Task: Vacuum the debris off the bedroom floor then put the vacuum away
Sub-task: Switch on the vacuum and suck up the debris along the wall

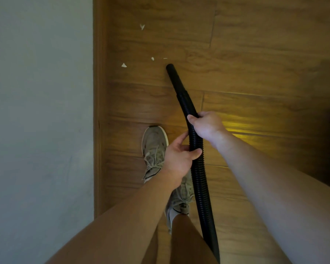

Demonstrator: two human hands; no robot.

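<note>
- Now my left hand [177, 157] and right hand [208, 126] both grip the hose [199, 178]; its nozzle [170, 67] is near the white scraps [123, 65].
- A too fast sweep may scatter them toward the baseboard [100, 111].

pale wall [40, 111] left, wooden baseboard [99, 111], wood-plank floor [255, 63], yellow glare [236, 128]
</note>
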